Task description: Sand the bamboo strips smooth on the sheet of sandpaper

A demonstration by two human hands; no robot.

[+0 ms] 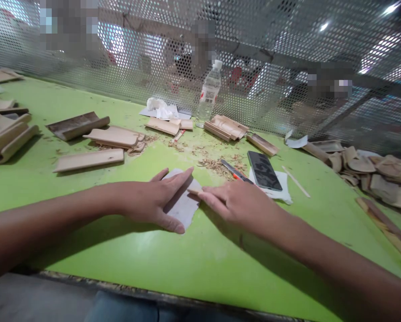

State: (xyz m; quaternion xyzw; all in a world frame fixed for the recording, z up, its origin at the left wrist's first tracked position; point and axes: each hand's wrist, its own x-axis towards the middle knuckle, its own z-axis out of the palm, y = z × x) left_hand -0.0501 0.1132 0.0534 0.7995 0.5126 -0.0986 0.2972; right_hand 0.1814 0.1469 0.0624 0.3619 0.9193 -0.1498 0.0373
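My left hand (153,199) lies with its fingers spread over a greyish sheet that looks like sandpaper (183,209), pressing it on the green table. My right hand (238,199) is closed on a small bamboo piece (194,191), whose pale end sticks out past the fingertips onto the right part of the sheet. The rest of that piece is hidden under the fingers. Just beyond my right hand lies a utility knife (235,171) with an orange and black handle, beside curled bamboo shavings (217,165).
A phone (264,171) rests on white paper (285,190) to the right. A water bottle (208,94) stands by the perforated metal screen (146,53). Split bamboo pieces (89,160) lie left and back; a bamboo heap (377,167) is at right. The table's front edge (120,290) is near me.
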